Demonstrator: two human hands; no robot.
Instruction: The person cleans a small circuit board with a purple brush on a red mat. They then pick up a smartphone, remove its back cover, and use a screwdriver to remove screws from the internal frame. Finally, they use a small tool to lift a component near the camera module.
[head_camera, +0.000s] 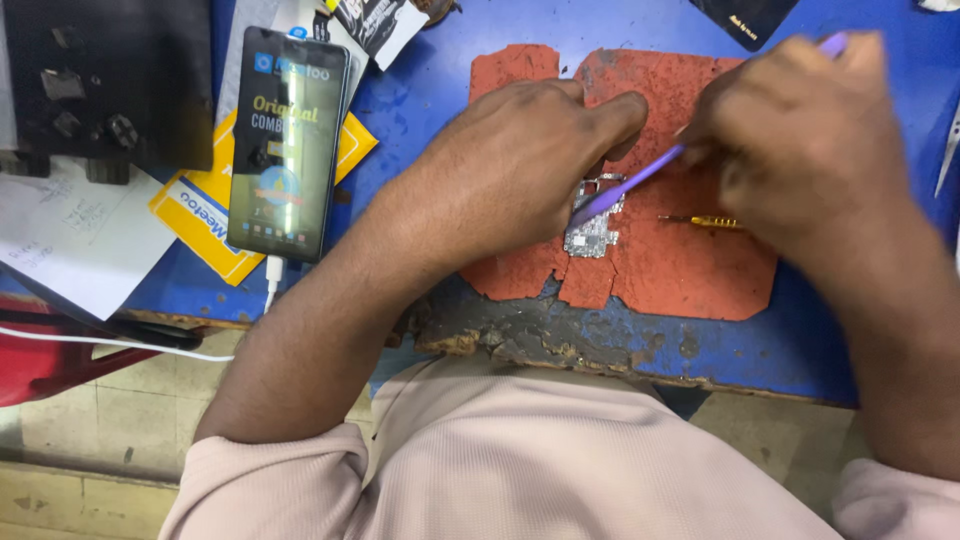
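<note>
A small silver circuit board (594, 228) lies on a worn red mat (690, 270) in the middle of the blue bench (800, 345). The left hand (520, 170) rests over the board's left side, fingers bent and pressing down near it, so it seems to pin the board in place, though the fingertips are hidden. The right hand (800, 140) is closed around a thin purple stick (640, 178). The stick slants down to the left, and its flat tip touches the top of the board. The right hand looks blurry.

Just to the right of the board, a little yellow screwdriver (705, 221) lies flat on the mat, partly under the right hand.

On the left part of the bench, a phone (286, 145) lies face up with its screen lit. A white cable (272, 280) is plugged into its bottom end. The phone sits on top of a yellow package (200, 215) and near some white paper (70, 235). A black box (100, 85) sits in the far left corner.
</note>
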